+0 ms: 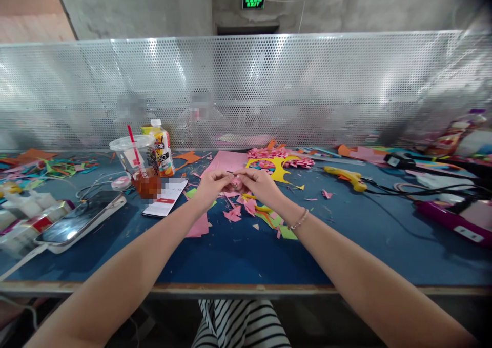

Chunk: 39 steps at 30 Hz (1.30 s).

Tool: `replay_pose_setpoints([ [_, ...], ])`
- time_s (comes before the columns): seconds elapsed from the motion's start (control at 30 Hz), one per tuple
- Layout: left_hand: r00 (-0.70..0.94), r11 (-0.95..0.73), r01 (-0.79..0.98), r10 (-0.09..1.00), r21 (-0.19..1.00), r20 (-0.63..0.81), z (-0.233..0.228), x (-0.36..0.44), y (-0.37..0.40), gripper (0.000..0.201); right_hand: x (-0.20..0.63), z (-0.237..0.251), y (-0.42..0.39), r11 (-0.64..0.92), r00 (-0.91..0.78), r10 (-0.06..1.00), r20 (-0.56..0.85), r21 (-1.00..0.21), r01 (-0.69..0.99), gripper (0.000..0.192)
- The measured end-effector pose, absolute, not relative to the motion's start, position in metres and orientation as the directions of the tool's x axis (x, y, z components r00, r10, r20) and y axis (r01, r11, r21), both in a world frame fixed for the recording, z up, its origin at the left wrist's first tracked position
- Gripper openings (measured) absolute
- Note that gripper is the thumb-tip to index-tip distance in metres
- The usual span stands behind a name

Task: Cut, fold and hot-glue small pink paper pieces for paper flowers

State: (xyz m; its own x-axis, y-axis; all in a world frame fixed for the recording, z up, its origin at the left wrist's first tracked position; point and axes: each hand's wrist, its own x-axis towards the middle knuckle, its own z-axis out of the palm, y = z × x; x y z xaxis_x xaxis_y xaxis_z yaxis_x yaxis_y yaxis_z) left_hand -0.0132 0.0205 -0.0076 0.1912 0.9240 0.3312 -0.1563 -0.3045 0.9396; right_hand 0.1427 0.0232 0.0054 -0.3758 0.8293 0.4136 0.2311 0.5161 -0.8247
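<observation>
My left hand [210, 185] and my right hand [260, 183] meet over the middle of the blue table [238, 256], fingertips pinched together on a small pink paper piece [235, 183]. Most of that piece is hidden by my fingers. Below and around the hands lie pink, green and orange paper scraps [246, 212]. A pink paper sheet [226, 162] lies just behind the hands. A bracelet sits on my right wrist.
A plastic cup with a red straw [136, 161] and a bottle [161, 148] stand at left, with a phone [82, 220] and a card [166, 198] nearby. A yellow glue gun [346, 177] and cables lie at right. A perforated metal screen [246, 86] backs the table.
</observation>
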Motion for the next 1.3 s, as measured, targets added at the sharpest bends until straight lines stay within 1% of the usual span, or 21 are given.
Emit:
replay_pose_setpoints([
  [0.07, 0.172, -0.336, -0.124, 0.919, 0.934, 0.353, -0.0088, -0.0133, 0.0216, 0.018, 0.1426, 0.0061, 0.0229, 0.448, -0.359, 0.859, 0.365, -0.876, 0.180, 0.024],
  [0.17, 0.156, -0.385, -0.069, 0.907, 0.920, 0.391, -0.0082, -0.0131, 0.0208, 0.018, 0.1440, 0.0053, 0.0237, 0.456, -0.341, 0.862, 0.375, -0.867, 0.200, 0.024],
  [0.3, 0.188, -0.419, -0.030, 0.889, 0.907, 0.417, -0.0060, -0.0124, 0.0177, 0.018, 0.1466, 0.0021, 0.0261, 0.544, -0.386, 0.820, 0.422, -0.786, 0.295, 0.024],
  [0.4, 0.197, -0.410, -0.021, 0.892, 0.912, 0.406, -0.0070, -0.0115, 0.0175, 0.017, 0.1481, 0.0014, 0.0265, 0.614, -0.402, 0.784, 0.472, -0.682, 0.397, 0.023],
  [0.5, 0.201, -0.365, -0.062, 0.907, 0.929, 0.369, -0.0093, -0.0103, 0.0182, 0.018, 0.1486, 0.0022, 0.0262, 0.650, -0.406, 0.760, 0.508, -0.620, 0.440, 0.021],
  [0.63, 0.214, -0.260, -0.174, 0.931, 0.950, 0.295, -0.0092, -0.0073, 0.0166, 0.019, 0.1484, 0.0038, 0.0254, 0.664, -0.410, 0.747, 0.524, -0.619, 0.419, 0.018],
  [0.7, 0.215, -0.210, -0.210, 0.943, 0.955, 0.255, -0.0080, -0.0059, 0.0150, 0.020, 0.1483, 0.0048, 0.0240, 0.672, -0.395, 0.741, 0.543, -0.596, 0.440, 0.019],
  [0.77, 0.226, -0.195, -0.230, 0.942, 0.953, 0.247, -0.0071, -0.0053, 0.0140, 0.021, 0.1479, 0.0057, 0.0219, 0.687, -0.382, 0.724, 0.574, -0.549, 0.477, 0.019],
  [0.83, 0.255, -0.212, -0.244, 0.928, 0.946, 0.273, -0.0070, -0.0059, 0.0140, 0.021, 0.1473, 0.0057, 0.0201, 0.701, -0.387, 0.708, 0.591, -0.519, 0.489, 0.019],
  [0.87, 0.272, -0.222, -0.248, 0.918, 0.943, 0.288, -0.0072, -0.0066, 0.0143, 0.022, 0.1471, 0.0053, 0.0196, 0.702, -0.396, 0.708, 0.585, -0.527, 0.479, 0.019],
  [0.93, 0.294, -0.231, -0.248, 0.907, 0.941, 0.300, -0.0074, -0.0083, 0.0150, 0.022, 0.1466, 0.0036, 0.0194, 0.684, -0.410, 0.729, 0.548, -0.583, 0.438, 0.020],
  [1.0, 0.298, -0.225, -0.233, 0.909, 0.946, 0.290, -0.0073, -0.0098, 0.0156, 0.022, 0.1466, 0.0018, 0.0200, 0.650, -0.420, 0.756, 0.502, -0.651, 0.391, 0.021],
  [1.07, 0.294, -0.213, -0.230, 0.915, 0.950, 0.277, -0.0071, -0.0107, 0.0159, 0.022, 0.1468, 0.0010, 0.0203, 0.630, -0.432, 0.767, 0.475, -0.687, 0.363, 0.021],
  [1.13, 0.283, -0.200, -0.238, 0.922, 0.950, 0.265, -0.0072, -0.0111, 0.0163, 0.021, 0.1470, 0.0017, 0.0196, 0.635, -0.452, 0.761, 0.464, -0.674, 0.377, 0.018],
  [1.23, 0.272, -0.198, -0.235, 0.926, 0.952, 0.260, -0.0073, -0.0118, 0.0173, 0.020, 0.1469, 0.0041, 0.0176, 0.663, -0.469, 0.746, 0.473, -0.599, 0.450, 0.012],
  [1.3, 0.278, -0.206, -0.219, 0.924, 0.954, 0.264, -0.0067, -0.0126, 0.0180, 0.020, 0.1465, 0.0050, 0.0168, 0.675, -0.465, 0.737, 0.491, -0.561, 0.478, 0.011],
])
